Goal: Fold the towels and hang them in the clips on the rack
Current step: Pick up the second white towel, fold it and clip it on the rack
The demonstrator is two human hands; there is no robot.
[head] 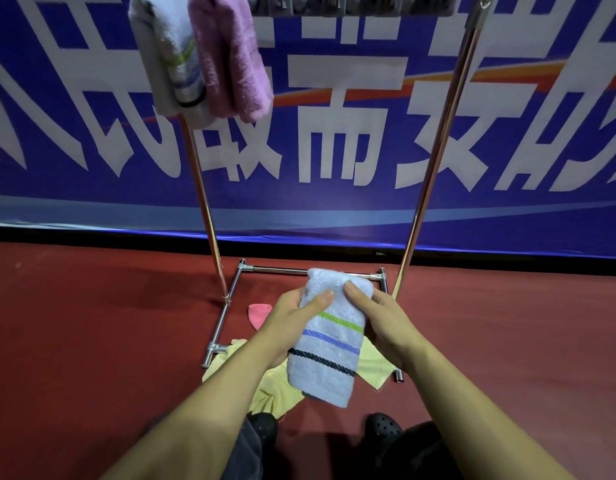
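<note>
Above red floor (92, 341) — both grips, left hand (285, 327) and right hand (386, 327), clasp folded blue towel (329, 344).

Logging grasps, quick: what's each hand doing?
Left hand: grips the folded towel.
Right hand: grips the same towel.

Dim indoor light, wide-angle edge warp, soft focus

The striped blue towel (329, 344) is soft, looped terry cloth. The rack (434, 168) is polished, glossy metal tubing. The pink towel (230, 57) looks fuzzy. The red floor (92, 323) is matt.
</note>
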